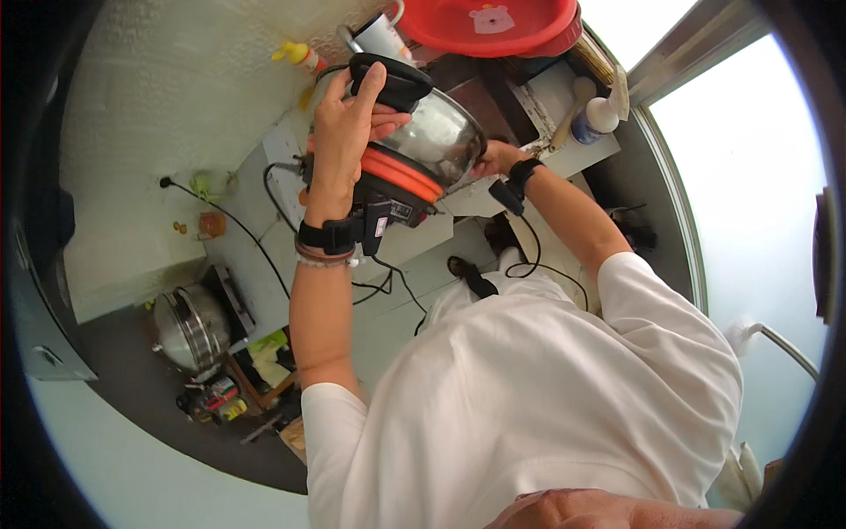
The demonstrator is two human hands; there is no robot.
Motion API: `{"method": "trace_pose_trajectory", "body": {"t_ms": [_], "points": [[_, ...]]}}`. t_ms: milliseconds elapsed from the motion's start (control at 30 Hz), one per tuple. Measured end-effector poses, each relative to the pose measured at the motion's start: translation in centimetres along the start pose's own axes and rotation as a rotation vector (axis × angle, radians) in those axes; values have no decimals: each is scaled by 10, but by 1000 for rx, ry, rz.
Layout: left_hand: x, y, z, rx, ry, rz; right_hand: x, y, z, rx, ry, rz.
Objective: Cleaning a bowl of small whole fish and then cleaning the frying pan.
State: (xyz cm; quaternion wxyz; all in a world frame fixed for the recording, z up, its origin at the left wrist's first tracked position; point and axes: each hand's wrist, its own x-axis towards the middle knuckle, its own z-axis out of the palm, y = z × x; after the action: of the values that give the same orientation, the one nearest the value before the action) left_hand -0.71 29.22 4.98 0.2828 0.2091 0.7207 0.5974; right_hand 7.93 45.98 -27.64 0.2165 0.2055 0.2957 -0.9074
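A shiny steel pot (pixel 448 130) is up in front of the person's chest, between the two hands. It has orange-red bands (pixel 401 174) around it and looks tipped, not upright. The bands make a long slant from upper left down to the right. A round black knob (pixel 401 83) sits at its upper left end, so the left hand is nearer to that end. The right hand is nearer to the other side, by the rim.

The left hand (pixel 351 123) is grasping the knob, with the thumb over it and the other fingers under it, near the steel. The right hand (pixel 495 160) is at the pot's right edge. Its fingertips are partly hidden, so one cannot tell if they squeeze the rim or only touch it. What is in the pot, if anything, cannot be seen.

Past the pot is a red basin (pixel 432 28) with a white bear picture on it. Just left of the basin is a gray mug (pixel 384 40); its inside does not show. A small bottle with a yellow top (pixel 300 56) is near the mug. Over to the right is a white and blue spray bottle (pixel 599 116). Far down on the left is another steel pot with a lid (pixel 187 328), and its inside is hidden too.
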Motion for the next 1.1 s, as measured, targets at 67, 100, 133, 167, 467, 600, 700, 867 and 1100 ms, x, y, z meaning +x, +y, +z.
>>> {"method": "trace_pose_trajectory", "body": {"t_ms": [67,100,133,167,467,600,700,867,1100], "points": [[5,9,10,11,10,-31,14,11,-3,29,-16,39],[2,7,5,17,17,-38,10,13,21,34,-29,83],[-2,4,-2,33,53,-62,-4,5,36,-77,1,173],[-3,6,-2,49,71,-74,-5,1,33,-71,2,163],[-70,-75,-71,-149,212,-214,-43,-59,64,-616,398,-314],[-96,-144,-79,-380,244,-253,-51,-67,77,-1038,584,-607],[-113,-167,-65,-459,295,-292,-66,-69,87,-1134,620,-593],[-128,-178,-49,-474,317,-243,-80,-70,79,-1275,593,-550],[-138,-182,-39,-455,341,-201,-59,-80,69,-2135,626,-835]]}}
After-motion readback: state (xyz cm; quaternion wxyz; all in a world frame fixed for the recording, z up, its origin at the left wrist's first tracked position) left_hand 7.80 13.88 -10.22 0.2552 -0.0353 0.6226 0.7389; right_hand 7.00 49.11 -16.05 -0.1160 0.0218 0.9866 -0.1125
